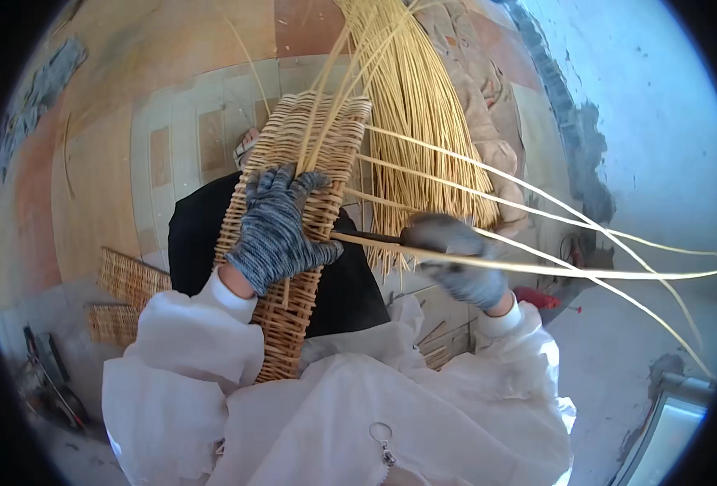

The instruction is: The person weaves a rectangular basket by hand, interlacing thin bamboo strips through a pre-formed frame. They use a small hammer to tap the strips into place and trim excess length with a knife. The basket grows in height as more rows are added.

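Nearest: white jacket [334, 413], ring-shaped zip pull [381, 432] at its front. Woven panel [285, 340] lies lengthwise over the person's lap, top end tilted a bit right, dark trousers [200, 235] under it.

Left hand [281, 223], grey knit glove, laid on the panel's face about mid-length; fingers and thumb apart, thumb toward the right edge. Upright strands [340, 115] rise from beside its fingertips past the panel's top; can't tell if the fingers pinch any.

Right hand [459, 263], also gloved, motion-blurred, just right of the panel; closed around a dark rod [370, 236] whose tip points left, reaching the panel's right edge. Pale strands [536, 271] run out of that edge to the right; the thickest passes along the right hand, can't tell if gripped. Some cross at far right.

On the floor [160, 89]: two smaller woven pieces [131, 275] at left, one below the other; red object [535, 297] beyond the right hand, kind unclear. Farther: sandalled foot [246, 147] by the panel's left edge, big bundle of straw-coloured canes [423, 121] behind the panel, crumpled brownish cloth [500, 158] along its right side. Upper left, grey rag [51, 81].
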{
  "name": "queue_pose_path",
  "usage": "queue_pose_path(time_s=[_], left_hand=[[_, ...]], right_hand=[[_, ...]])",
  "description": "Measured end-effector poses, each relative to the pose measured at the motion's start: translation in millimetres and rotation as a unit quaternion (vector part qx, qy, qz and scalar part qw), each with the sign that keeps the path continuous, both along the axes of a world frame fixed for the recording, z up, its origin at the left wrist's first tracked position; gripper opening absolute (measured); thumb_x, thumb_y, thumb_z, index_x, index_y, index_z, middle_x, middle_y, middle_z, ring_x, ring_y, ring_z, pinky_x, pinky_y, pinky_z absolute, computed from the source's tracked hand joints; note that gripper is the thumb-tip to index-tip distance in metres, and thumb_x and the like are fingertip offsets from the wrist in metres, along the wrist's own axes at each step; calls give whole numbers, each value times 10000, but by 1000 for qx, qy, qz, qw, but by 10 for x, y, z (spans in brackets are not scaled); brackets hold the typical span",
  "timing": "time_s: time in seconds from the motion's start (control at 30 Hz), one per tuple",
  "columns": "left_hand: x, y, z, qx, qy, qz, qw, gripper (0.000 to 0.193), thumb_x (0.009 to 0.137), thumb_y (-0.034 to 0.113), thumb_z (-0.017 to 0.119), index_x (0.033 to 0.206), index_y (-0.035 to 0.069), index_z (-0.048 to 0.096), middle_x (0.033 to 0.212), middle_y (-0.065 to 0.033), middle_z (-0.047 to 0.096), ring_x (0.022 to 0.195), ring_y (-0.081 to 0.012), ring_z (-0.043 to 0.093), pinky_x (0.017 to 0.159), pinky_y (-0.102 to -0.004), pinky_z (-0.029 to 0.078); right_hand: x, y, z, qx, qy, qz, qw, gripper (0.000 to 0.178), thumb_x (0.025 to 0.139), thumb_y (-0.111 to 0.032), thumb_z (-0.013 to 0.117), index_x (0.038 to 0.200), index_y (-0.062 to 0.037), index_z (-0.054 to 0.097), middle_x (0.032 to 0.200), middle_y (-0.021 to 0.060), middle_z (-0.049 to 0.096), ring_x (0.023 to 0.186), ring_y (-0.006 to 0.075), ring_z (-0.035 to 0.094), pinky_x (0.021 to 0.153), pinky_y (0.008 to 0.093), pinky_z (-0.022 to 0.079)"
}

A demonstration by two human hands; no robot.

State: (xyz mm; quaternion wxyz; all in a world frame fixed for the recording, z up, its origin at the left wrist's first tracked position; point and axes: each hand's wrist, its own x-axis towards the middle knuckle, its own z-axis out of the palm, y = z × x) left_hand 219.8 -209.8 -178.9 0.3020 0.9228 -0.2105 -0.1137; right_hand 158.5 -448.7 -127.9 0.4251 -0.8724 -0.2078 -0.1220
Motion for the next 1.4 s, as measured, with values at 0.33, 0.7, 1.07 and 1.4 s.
queue_pose_path(time_s=[0.33, 0.7, 1.07, 1.4], left_hand=[[151, 55, -183, -13, -111, 16, 994, 792, 544, 269, 811, 1252, 106, 494, 1239, -174, 485, 1202, -387, 399, 1069, -465, 279], [125, 315, 58, 7, 13, -216, 976, 1018, 543, 501, 818, 1386, 108, 405, 1417, -233, 301, 1333, -424, 246, 1110, -466, 188], [143, 295, -81, -52, -38, -217, 974, 1006, 517, 640, 768, 1343, 145, 474, 1335, -178, 414, 1281, -387, 325, 1111, -529, 129], [141, 340, -70, -19, -34, -206, 978, 1046, 476, 599, 806, 1342, 119, 469, 1404, -172, 374, 1344, -418, 241, 1116, -524, 127]], right_hand=[[-799, -1313, -741, -98, 687, 94, 714, 375, 768, -357, 703, 994, -69, 625, 824, 117, 640, 735, 251, 617, 678, 386, 483], [-733, -303, -44, 144, 531, 36, 834, 511, 828, -104, 666, 1301, -28, 489, 1010, 101, 615, 806, 131, 602, 779, 257, 499], [-752, -107, -319, 196, 477, -21, 857, 493, 793, -91, 711, 1262, -95, 560, 973, 11, 653, 643, 39, 466, 605, 200, 453], [-389, -233, -146, 108, 534, 43, 837, 498, 786, -148, 714, 1259, -107, 564, 843, 49, 652, 586, 62, 474, 600, 218, 450]])
